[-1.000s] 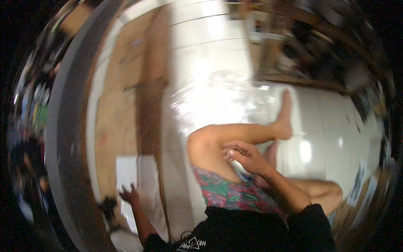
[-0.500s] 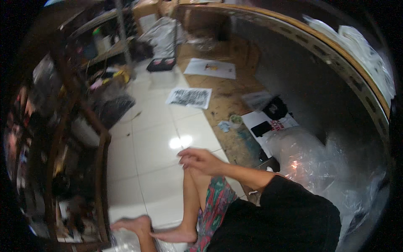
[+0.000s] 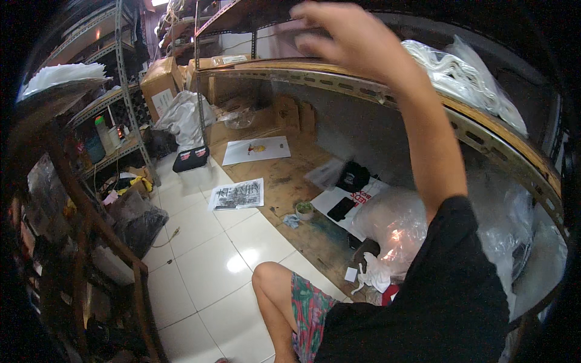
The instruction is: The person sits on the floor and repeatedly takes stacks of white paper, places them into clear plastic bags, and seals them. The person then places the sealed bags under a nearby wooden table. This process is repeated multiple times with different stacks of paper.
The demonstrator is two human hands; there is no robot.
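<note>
My right hand [image 3: 348,39] is raised at the top of the view, in front of the edge of a wooden-topped metal shelf [image 3: 478,136]. It is blurred, with thumb and fingers apart and nothing visible between them. Whether it touches the shelf I cannot tell. White sheeting in clear plastic [image 3: 466,78] lies on the shelf to the right of the hand. My left hand is out of the picture. Below, my bent knee [image 3: 270,281] shows beside patterned shorts [image 3: 310,308].
A brown board [image 3: 278,181] on the tiled floor carries a printed sheet [image 3: 256,149], a small pot [image 3: 304,212] and a crumpled blue cloth [image 3: 291,221]. Nearby lie a black phone [image 3: 342,209] and a clear plastic bag [image 3: 390,221]. Cardboard boxes [image 3: 160,88] stand behind; a dark frame [image 3: 91,212] is left.
My right hand has left my knee and risen to the shelf edge. The view has tilted up, so more shelving and boxes show at the back.
</note>
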